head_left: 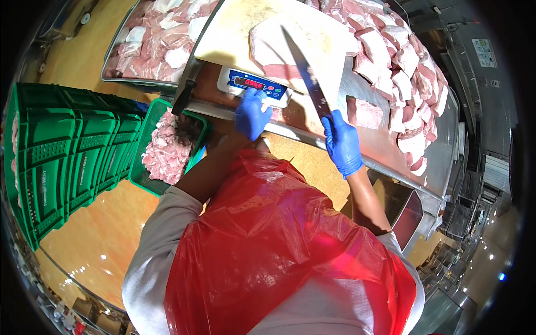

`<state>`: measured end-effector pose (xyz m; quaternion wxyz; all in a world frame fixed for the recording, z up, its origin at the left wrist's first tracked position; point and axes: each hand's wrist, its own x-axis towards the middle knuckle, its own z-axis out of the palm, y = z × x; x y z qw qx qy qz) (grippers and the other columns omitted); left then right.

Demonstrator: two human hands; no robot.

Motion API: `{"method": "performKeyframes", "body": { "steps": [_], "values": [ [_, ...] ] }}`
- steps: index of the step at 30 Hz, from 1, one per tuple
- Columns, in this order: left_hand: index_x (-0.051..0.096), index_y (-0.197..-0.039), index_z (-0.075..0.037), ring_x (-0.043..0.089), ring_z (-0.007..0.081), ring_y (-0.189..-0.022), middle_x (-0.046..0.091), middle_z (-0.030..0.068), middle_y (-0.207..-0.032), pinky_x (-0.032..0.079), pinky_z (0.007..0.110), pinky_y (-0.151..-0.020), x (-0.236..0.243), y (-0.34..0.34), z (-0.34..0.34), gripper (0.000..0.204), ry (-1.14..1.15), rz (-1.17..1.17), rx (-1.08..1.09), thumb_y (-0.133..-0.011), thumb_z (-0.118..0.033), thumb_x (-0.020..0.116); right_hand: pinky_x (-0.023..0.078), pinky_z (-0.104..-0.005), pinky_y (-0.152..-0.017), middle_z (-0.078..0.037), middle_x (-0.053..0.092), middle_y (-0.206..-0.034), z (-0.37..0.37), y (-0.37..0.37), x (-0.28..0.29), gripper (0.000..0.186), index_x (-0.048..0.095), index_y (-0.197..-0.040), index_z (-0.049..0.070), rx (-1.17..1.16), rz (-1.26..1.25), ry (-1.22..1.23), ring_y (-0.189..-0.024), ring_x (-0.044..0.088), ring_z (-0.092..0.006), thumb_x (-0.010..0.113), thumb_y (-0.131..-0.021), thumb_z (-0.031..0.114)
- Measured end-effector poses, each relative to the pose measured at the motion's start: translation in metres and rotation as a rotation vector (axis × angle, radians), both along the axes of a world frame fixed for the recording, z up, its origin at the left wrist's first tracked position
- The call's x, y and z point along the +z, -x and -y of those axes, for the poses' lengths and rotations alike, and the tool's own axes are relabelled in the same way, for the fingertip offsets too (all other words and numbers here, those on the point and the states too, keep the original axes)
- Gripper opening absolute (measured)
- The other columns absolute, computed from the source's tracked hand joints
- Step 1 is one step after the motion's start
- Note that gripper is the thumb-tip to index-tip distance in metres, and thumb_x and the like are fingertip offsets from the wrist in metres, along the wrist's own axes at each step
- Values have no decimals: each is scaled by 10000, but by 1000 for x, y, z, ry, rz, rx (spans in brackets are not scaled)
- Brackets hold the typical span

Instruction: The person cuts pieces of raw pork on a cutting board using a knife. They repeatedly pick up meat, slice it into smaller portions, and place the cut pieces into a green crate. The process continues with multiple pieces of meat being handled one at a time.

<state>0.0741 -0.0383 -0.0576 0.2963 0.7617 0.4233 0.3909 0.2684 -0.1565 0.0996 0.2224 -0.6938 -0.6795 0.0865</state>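
My left hand, in a blue glove, is at the front edge of a small white and blue scale with a red-lit display. Its fingers are curled, and what they hold, if anything, is hidden. My right hand, also gloved blue, grips a long knife by its handle. The blade points away from me over a pale slab of meat on a cream cutting board. A smaller pink piece lies on the metal table, just beyond my right hand on the right.
Heaped cut meat covers the table's right side; a tray of meat stands back left. At left are stacked green crates and a green bin of small meat pieces. A metal container sits below the table at right.
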Motion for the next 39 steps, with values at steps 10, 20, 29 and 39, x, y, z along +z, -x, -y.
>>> {"method": "performKeyframes", "body": {
  "steps": [10, 20, 29, 39],
  "values": [
    [688, -921, -29, 662, 364, -809, 655, 208, -867, 534, 485, -728, -59, -47, 23, 231, -59, -739, -278, -853, -243, 633, 463, -457, -540, -237, 623, -690, -8, 8, -7, 163, 568, -1071, -13, -34, -114, -7, -610, 640, -420, 581, -1006, 137],
    [631, -796, -61, 624, 362, -742, 625, 159, -759, 493, 456, -670, -32, 64, 12, 222, 150, -256, -138, -812, -271, 700, 475, -487, -555, -230, 605, -680, -5, -34, -15, 139, 567, -1085, 43, -109, -136, -7, -657, 642, -436, 571, -1008, 158],
    [662, -1060, -36, 662, 319, -837, 670, 176, -896, 523, 441, -776, 44, 147, -1, 226, 106, -219, 97, -858, -135, 669, 503, -365, -587, -154, 660, -738, -4, -67, -20, 213, 587, -1111, -5, -217, -222, 42, -624, 654, -248, 540, -1043, 192],
    [493, -1457, -152, 533, 498, -976, 541, 328, -1056, 523, 550, -728, 150, -71, -82, 840, -120, -764, 153, -760, -561, 723, 509, -411, -584, -204, 659, -749, -21, -83, -3, 168, 598, -1071, 14, -260, -208, -171, -655, 681, -352, 590, -1009, 170]
  ]
}}
